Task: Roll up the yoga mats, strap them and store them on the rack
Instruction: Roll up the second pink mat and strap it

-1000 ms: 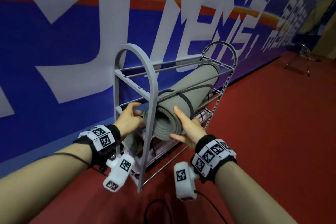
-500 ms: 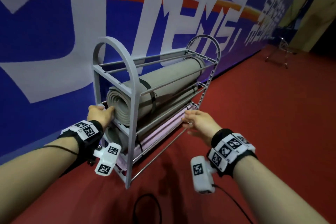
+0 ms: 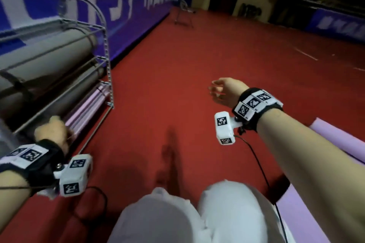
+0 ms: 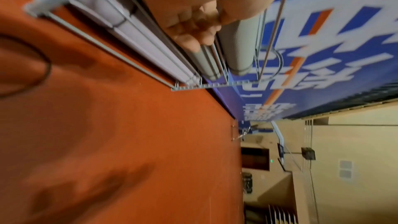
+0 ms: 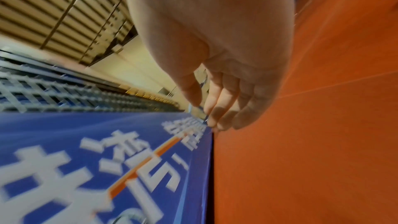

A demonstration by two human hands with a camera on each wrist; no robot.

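Note:
The grey metal rack [image 3: 108, 51] stands at the left against the blue banner wall. A rolled grey mat [image 3: 49, 51] with a dark strap [image 3: 17, 85] lies on its upper tier, a second grey roll [image 3: 59, 92] below it, and a lilac roll [image 3: 88, 102] at the bottom. My left hand [image 3: 52, 133] hovers by the rack's front lower rails. In the left wrist view its fingers [image 4: 193, 28] are loosely curled and hold nothing. My right hand [image 3: 221, 90] hangs in the air over the red floor, well right of the rack. Its fingers [image 5: 215, 105] are relaxed and empty.
Lilac mats [image 3: 339, 140] [image 3: 300, 215] lie on the red floor at the right, partly behind my right forearm. Black cables [image 3: 256, 160] trail from both wrist cameras. My white-trousered knees [image 3: 164, 215] fill the bottom. A metal stand [image 3: 183, 14] is far ahead.
The grey mat went fully into the rack and both hands came off it. My right hand swung away to the right, and the head view turned right along the floor.

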